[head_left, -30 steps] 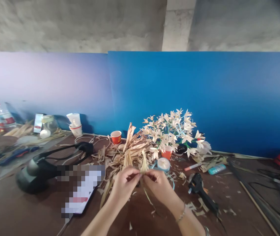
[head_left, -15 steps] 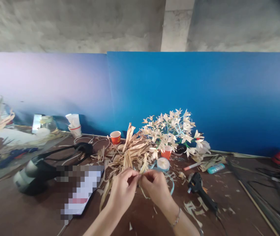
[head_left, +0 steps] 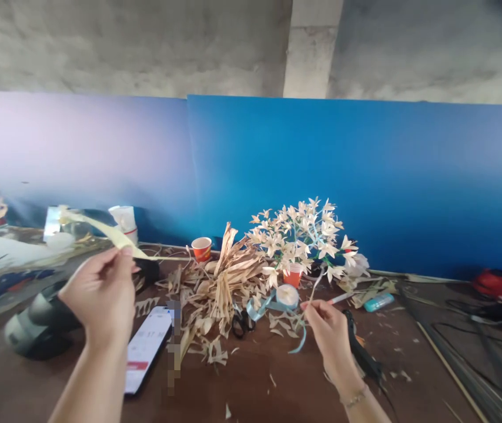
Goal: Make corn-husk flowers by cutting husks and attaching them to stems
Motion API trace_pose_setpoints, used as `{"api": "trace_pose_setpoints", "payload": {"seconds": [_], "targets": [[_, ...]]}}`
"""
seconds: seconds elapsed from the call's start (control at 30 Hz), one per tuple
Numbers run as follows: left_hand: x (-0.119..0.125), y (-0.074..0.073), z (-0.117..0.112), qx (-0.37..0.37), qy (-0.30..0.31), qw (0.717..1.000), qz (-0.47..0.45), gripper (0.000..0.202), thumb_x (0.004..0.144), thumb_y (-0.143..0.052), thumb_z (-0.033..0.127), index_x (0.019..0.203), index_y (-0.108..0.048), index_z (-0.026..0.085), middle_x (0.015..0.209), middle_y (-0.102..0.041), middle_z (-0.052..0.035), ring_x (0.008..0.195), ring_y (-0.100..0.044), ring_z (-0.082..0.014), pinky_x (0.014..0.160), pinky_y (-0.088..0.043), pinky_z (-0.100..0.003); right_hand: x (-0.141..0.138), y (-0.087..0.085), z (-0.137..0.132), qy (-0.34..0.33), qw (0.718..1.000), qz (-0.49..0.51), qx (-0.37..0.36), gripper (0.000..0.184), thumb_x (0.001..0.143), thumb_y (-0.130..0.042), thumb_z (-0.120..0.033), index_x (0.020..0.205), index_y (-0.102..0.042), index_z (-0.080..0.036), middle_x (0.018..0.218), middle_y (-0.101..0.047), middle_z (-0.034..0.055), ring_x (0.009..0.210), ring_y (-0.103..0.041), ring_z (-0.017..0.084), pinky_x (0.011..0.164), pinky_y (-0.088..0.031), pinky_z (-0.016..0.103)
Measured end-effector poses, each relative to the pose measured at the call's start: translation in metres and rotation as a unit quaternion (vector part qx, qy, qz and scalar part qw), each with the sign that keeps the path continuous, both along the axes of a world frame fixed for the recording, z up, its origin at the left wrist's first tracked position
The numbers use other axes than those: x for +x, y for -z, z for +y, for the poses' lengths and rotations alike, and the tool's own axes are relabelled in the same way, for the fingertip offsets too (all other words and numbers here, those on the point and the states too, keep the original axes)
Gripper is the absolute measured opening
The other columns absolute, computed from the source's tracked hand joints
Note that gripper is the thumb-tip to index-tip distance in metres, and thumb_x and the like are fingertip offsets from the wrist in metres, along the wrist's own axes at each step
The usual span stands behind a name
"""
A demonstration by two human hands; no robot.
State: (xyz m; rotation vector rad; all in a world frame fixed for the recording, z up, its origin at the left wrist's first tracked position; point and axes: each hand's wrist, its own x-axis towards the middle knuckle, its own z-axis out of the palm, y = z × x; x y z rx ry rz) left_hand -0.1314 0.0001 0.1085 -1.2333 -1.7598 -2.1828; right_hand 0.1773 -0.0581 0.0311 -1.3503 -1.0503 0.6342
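Observation:
My left hand [head_left: 101,291] is raised at the left, its fingers pinched on a long pale strip of dried husk [head_left: 110,235] that curves up and to the left. My right hand [head_left: 328,326] is lower, at the right of centre, pinching a thin husk strip [head_left: 317,282] that rises towards the flowers. Between the hands lies a heap of dried husks [head_left: 222,282] on the brown table [head_left: 255,388]. Behind it stands a bunch of cream husk flowers [head_left: 304,235] in an orange cup [head_left: 294,275].
A phone [head_left: 147,346] lies face up near my left wrist, with scissors [head_left: 241,322] and a roll of light blue ribbon [head_left: 286,296] nearby. A black glue gun [head_left: 361,352] lies right of my right hand. An orange paper cup [head_left: 201,248], a dark headset [head_left: 34,329] and cables sit around.
My hands were together over the husk heap; now they have pulled apart, the left up and to the left with a long strip, the right lower and to the right with a thin one.

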Motion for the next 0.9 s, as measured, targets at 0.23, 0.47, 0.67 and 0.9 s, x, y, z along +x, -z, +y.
{"api": "trace_pose_setpoints", "payload": {"seconds": [0.23,0.47,0.67,0.9], "targets": [[0.023,0.021,0.047,-0.249,0.086,0.952,0.159,0.05,0.065,-0.062,0.034,0.108,-0.056,0.01,0.095,-0.064,-0.0134,0.085,-0.059,-0.0271,0.075,-0.045,-0.037,-0.002,0.007,-0.001,-0.113,0.988,0.105,-0.016,0.03,0.065,-0.066,-0.041,0.072,-0.069,-0.012,0.055,-0.055,0.0008,0.045,-0.036,0.008,0.043,-0.027,0.021],[0.125,0.049,-0.025,-0.428,0.639,0.633,-0.087,0.043,0.072,-0.049,0.055,0.072,-0.063,0.015,0.057,-0.058,-0.0033,0.043,-0.042,-0.0086,0.038,-0.022,-0.02,-0.014,0.015,0.007,-0.095,0.981,-0.078,0.151,0.017,0.078,-0.057,-0.029,0.085,-0.069,-0.019,0.077,-0.057,0.0047,0.065,-0.05,0.014,0.056,-0.04,0.025],[0.165,0.091,-0.03,-0.374,0.599,0.605,-0.368,0.033,0.057,-0.069,0.043,0.063,-0.053,0.016,0.055,-0.044,0.0054,0.043,-0.032,-0.0043,0.039,-0.012,-0.018,-0.016,0.024,-0.002,-0.103,0.933,-0.262,0.226,0.024,0.08,-0.051,-0.014,0.096,-0.066,-0.024,0.085,-0.054,0.0063,0.082,-0.052,0.018,0.07,-0.045,0.031],[0.152,0.112,-0.015,-0.363,0.608,0.7,-0.091,0.034,0.069,-0.057,0.042,0.05,-0.045,0.016,0.044,-0.032,0.0066,0.042,-0.027,-0.0065,0.043,-0.019,-0.02,-0.017,0.024,-0.013,-0.156,0.92,-0.289,0.213,0.02,0.083,-0.044,-0.01,0.093,-0.057,-0.021,0.107,-0.056,0.0104,0.099,-0.053,0.02,0.084,-0.044,0.037]]}}
